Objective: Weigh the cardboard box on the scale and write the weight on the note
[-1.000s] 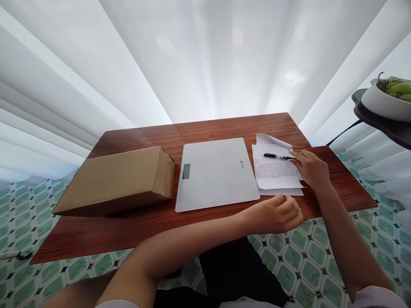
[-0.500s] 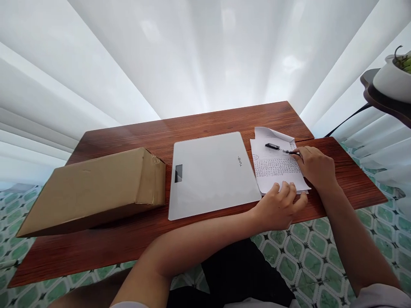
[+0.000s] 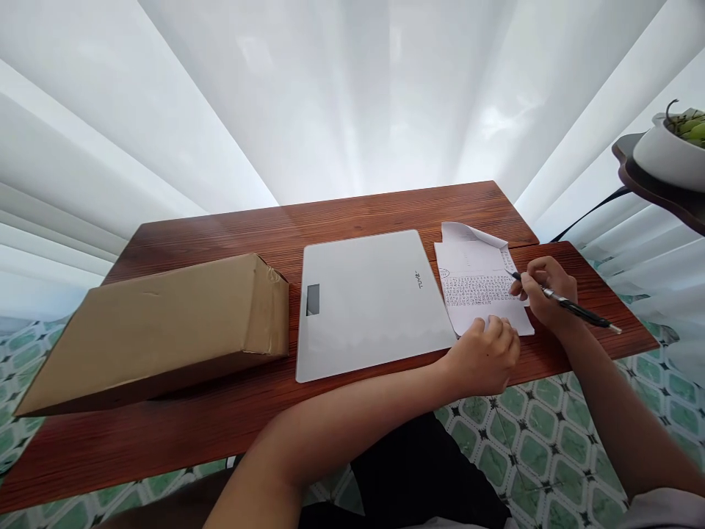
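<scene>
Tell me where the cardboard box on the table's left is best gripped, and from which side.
Probably with both hands across its two long sides, coming from above. The cardboard box lies flat, long and low on the table, with its top and near long side free. Its right end stands close to the white scale, leaving little room there.

There is one view only, from a camera worn on the person's head. It looks forward and down over the bench (image 3: 231,411), with the person's own arms coming in from the bottom edge. The near edge of the bench is close below the lens, and the far edge meets a white curtain (image 3: 352,95) that fills the upper half. The lens is wide, so the straight lines bend outward at the sides. The tiled floor (image 3: 551,433) shows beneath, on the right.
</scene>
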Tool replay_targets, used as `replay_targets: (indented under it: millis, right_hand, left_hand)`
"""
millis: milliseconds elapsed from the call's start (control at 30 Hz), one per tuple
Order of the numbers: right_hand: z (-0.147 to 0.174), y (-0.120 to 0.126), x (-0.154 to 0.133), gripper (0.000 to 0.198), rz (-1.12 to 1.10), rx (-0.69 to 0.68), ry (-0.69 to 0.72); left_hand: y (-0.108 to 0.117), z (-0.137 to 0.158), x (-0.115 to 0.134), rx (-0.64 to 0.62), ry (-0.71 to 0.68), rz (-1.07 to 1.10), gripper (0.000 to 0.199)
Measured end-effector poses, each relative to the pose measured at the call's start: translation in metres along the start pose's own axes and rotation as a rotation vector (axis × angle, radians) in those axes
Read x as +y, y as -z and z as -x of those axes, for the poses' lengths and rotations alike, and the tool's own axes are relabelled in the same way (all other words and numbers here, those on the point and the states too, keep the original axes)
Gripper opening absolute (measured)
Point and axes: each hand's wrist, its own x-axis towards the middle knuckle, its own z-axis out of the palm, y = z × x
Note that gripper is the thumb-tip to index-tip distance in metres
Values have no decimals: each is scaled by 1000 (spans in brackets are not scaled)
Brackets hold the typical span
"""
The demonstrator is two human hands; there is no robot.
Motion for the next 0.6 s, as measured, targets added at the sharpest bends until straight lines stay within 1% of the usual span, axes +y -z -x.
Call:
replay_targets:
  millis: [67,133,200,300,400,600]
  right_hand:
    - [3,1,0,15,-214,-134,-115]
    - [5,2,-1,25,-288,-204,-183]
    - [8,0,-4,33,-260,-233,-200]
    - [10,-4,-8,40,-198,-261,-174]
    - [11,-9,-11,38,-177,-269,-171]
    - [11,-12,-12,33,-147,-282,-179]
  left_hand:
    - [0,0,0,7,-4,11,50]
    - [0,0,-1,23,-2,20,49]
    - [0,0,-1,39,8,31,47]
    - [0,-1,-2,36,25,64,40]
    - [2,-2,-2,22,18,80,37]
    - [2,-2,0,-15,1,25,46]
